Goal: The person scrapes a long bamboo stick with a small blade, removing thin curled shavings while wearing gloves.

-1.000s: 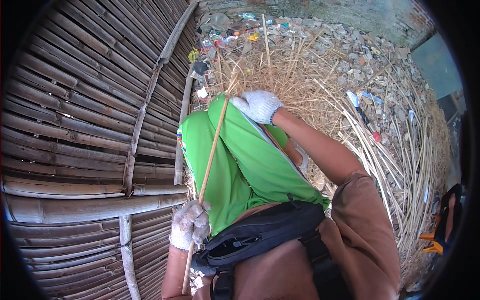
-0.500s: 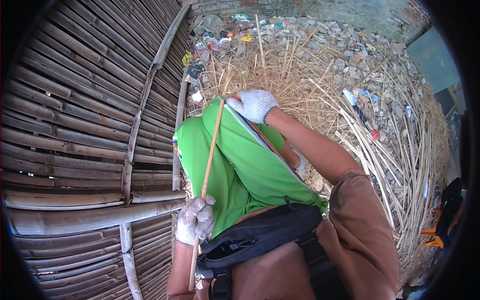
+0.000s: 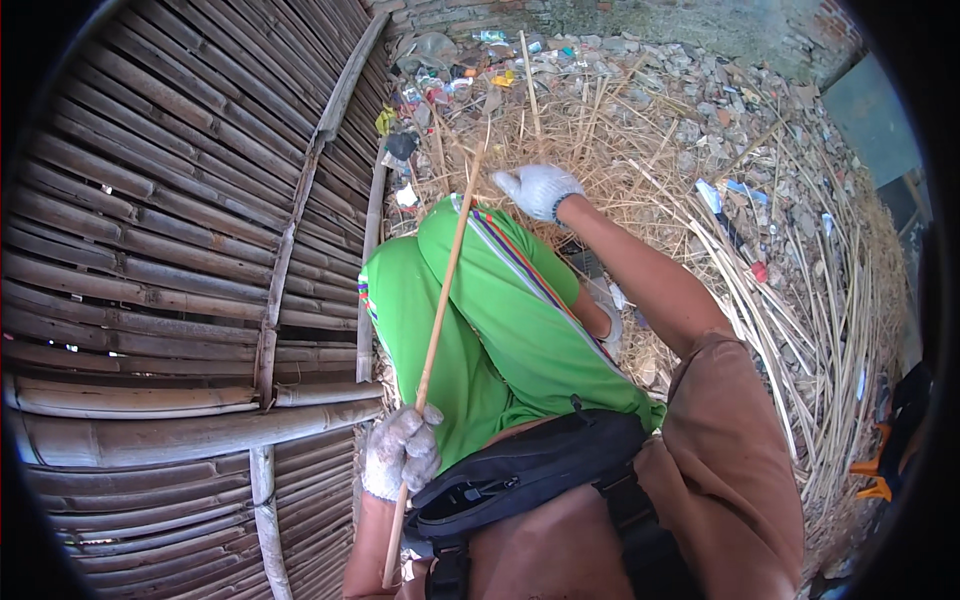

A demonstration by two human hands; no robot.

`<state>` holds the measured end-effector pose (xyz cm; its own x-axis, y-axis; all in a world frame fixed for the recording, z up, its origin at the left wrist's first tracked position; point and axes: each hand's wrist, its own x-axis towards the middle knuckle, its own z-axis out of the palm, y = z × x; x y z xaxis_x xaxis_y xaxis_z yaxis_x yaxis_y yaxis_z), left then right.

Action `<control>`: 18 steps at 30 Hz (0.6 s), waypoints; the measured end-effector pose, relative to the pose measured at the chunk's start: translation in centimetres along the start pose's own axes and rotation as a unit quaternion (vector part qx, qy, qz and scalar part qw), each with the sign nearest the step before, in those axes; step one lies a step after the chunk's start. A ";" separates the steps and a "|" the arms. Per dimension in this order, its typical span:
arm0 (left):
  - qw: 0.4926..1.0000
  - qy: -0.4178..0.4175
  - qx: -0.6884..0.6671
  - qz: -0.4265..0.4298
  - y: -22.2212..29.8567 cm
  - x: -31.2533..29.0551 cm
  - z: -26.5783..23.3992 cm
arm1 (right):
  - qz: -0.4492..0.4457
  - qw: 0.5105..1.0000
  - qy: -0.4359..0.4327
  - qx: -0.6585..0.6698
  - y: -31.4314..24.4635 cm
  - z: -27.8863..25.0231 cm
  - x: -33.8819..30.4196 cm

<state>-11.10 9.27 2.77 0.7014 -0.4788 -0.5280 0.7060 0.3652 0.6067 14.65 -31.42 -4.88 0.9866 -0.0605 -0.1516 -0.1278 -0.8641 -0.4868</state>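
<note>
My left hand [image 3: 402, 452], in a whitish knit glove, is closed around a long, thin bamboo stick [image 3: 441, 310]. The stick slants up across my green trousers, its lower end beside my forearm and its far end beyond my knees. My right hand [image 3: 540, 190], gloved too, hovers past my right knee, a short way right of the stick's far end and apart from it. Its thumb points left and the other fingers look curled underneath; whatever they hold, if anything, is hidden.
A bamboo slat wall [image 3: 180, 270] rises close on my left. Straw-like shavings [image 3: 600, 135] and rubble with litter cover the ground ahead. Many thin bamboo strips [image 3: 755, 330] lie to my right. A black bag [image 3: 540, 470] rests on my lap. A brick wall [image 3: 640, 20] stands at the back.
My right hand has moved off from beside the stick and knee, slightly farther out and to the right. The stick has tilted a little rightward; my left hand still grips it.
</note>
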 end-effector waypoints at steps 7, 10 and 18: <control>0.979 -0.086 -0.182 -0.030 0.1 3.5 -0.6 | -0.001 0.988 0.128 0.088 1.6 2.0 -1.6; 0.965 -0.118 -0.235 -0.021 -0.1 4.4 -0.5 | -0.101 0.983 0.133 0.081 0.0 2.5 -3.0; 0.947 -0.131 -0.292 -0.026 -1.1 5.1 0.9 | -0.073 0.995 0.068 -0.004 -1.4 1.5 -1.2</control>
<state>-8.45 5.70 -0.03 0.6698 -0.6620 -0.3364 0.7263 0.6783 0.1114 13.49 -29.36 -5.27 0.9993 -0.0002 0.0377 0.0183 -0.8726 -0.4880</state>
